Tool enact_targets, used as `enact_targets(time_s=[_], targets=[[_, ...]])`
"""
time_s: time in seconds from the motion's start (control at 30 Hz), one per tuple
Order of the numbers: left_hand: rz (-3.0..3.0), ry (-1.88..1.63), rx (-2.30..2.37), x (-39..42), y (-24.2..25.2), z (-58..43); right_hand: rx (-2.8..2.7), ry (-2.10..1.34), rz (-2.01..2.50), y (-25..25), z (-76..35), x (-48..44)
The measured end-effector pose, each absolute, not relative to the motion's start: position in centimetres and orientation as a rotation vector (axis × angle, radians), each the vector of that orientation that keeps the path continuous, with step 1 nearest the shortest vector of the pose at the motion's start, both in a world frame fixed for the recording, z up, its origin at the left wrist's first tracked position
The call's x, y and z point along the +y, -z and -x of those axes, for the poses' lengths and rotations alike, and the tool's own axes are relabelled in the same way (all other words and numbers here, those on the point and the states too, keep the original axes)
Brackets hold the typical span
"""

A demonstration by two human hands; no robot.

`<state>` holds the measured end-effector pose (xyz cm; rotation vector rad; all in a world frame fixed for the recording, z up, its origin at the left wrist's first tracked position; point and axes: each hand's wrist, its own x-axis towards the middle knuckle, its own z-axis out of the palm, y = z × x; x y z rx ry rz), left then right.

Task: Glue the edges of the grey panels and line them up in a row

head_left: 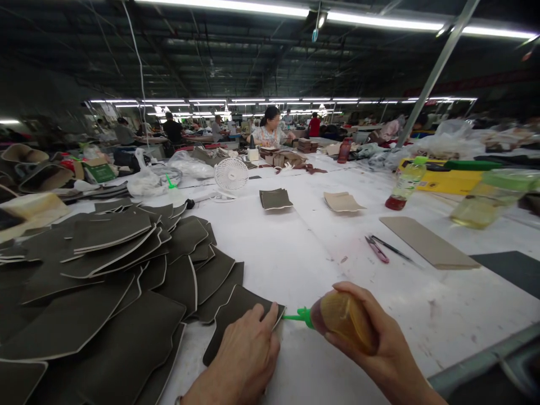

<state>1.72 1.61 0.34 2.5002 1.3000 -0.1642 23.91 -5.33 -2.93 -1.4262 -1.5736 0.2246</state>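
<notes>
In my right hand (386, 343) is a squeeze bottle (343, 320) of amber liquid, tipped on its side with its green nozzle pointing left. The nozzle tip meets the right edge of a dark olive piece of material (230, 309), possibly leather. My left hand (247, 351) presses that piece down on the white table, fingers stretched out near its edge. Just left of it spreads a big heap of similar dark pieces (139, 332) with pale edges.
Pink thread snips (377, 249) and a pen (392, 248) lie to the right, near beige panels (430, 242). Farther back are small stacks of dark pieces (275, 198) and beige pieces (342, 202), a white fan (231, 175) and drink bottles (405, 184). A co-worker (270, 128) sits across.
</notes>
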Motion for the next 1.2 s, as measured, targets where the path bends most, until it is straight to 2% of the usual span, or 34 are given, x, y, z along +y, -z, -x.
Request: enact_targets(time_s=[0.57,0.73,0.93,1.07,1.2], targets=[[-2.475,0.168,1.276,1.7,0.1,-1.5,-1.501,-0.269,1.361,3.3,-24.1,-5.4],[-2.498,0.139,1.266,1.7,0.4,-1.3,-1.440,-0.395,1.379,3.4,-24.0,-5.6],[-2.490,0.192,1.266,1.6,-0.1,-1.3,-1.502,-0.337,1.383,3.7,-24.9,-5.4],[-2.478,0.171,1.273,1.5,-0.4,-1.4,-1.588,-0.486,1.339,3.8,-25.1,-5.7],[-2.462,0.149,1.269,1.3,-0.6,-1.4,-1.427,-0.555,1.355,3.7,-24.6,-5.9]])
